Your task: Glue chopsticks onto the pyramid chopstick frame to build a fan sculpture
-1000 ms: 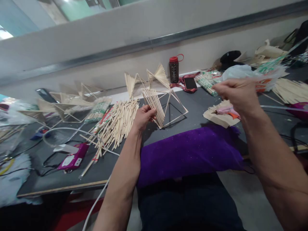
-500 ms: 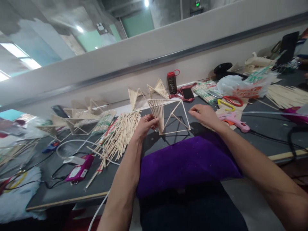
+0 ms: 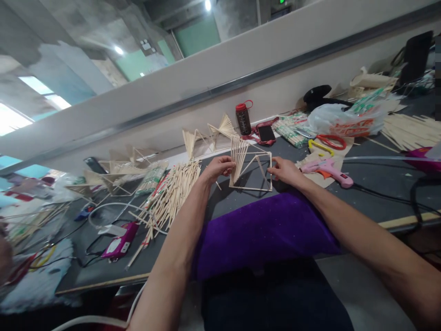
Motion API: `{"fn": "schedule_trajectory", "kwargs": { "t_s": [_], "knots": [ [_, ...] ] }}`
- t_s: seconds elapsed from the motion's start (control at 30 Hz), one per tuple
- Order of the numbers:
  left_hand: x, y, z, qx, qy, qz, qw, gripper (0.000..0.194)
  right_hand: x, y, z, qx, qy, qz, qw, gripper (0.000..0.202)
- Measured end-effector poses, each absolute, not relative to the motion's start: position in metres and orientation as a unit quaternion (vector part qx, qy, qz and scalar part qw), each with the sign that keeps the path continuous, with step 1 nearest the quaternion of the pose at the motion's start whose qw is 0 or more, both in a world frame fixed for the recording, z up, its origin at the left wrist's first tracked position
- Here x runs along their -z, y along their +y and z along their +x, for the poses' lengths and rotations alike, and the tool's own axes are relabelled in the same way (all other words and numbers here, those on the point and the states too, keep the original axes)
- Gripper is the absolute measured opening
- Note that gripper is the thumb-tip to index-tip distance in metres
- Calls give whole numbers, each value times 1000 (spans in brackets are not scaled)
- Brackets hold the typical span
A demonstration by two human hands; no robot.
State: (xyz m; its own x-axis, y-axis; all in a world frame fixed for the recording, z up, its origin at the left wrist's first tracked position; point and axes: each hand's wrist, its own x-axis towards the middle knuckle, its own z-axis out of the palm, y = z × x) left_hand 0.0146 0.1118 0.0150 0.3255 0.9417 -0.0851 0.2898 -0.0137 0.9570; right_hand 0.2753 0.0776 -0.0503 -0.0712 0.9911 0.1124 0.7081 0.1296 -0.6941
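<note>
Between my hands is a wooden stick frame point(image 3: 251, 187), with a fan of sticks along its left side and thin braces on the right. My left hand point(image 3: 219, 167) is closed on the fanned sticks at the left. My right hand point(image 3: 283, 170) pinches the upright stick at the frame's right edge. A purple cloth point(image 3: 268, 230) lies just in front of the frame. Left of my left hand is a loose pile of wooden sticks point(image 3: 177, 191). To the right of my right hand rests a pink glue gun point(image 3: 327, 169).
Behind the frame stand more stick models point(image 3: 223, 127), a dark bottle point(image 3: 243, 120) with a red lid and a phone point(image 3: 266, 134). Scissors point(image 3: 332, 141) and a plastic bag point(image 3: 344, 120) lie to the right. A magenta power strip point(image 3: 120, 241) with cables sits at the left.
My right hand has come in from the right and taken hold of the frame's right edge. The frame has turned and shifted slightly right, with my left hand still holding it.
</note>
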Motion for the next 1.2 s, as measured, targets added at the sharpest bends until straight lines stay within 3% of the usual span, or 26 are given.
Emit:
{"fn": "schedule_trajectory", "kwargs": {
  "t_s": [0.17, 0.33, 1.2],
  "knots": [
    [-2, 114, 12, -340, 502, 607, 514, 22, 51, 78, 276, -195, -698, -620, 301, 49],
    [4, 116, 11, -349, 517, 587, 516, 23, 47, 75, 276, -141, -725, -601, 304, 36],
    [12, 116, 20, -383, 552, 585, 455, 25, 41, 60, 266, -210, -746, -537, 334, 28]
  ]
}}
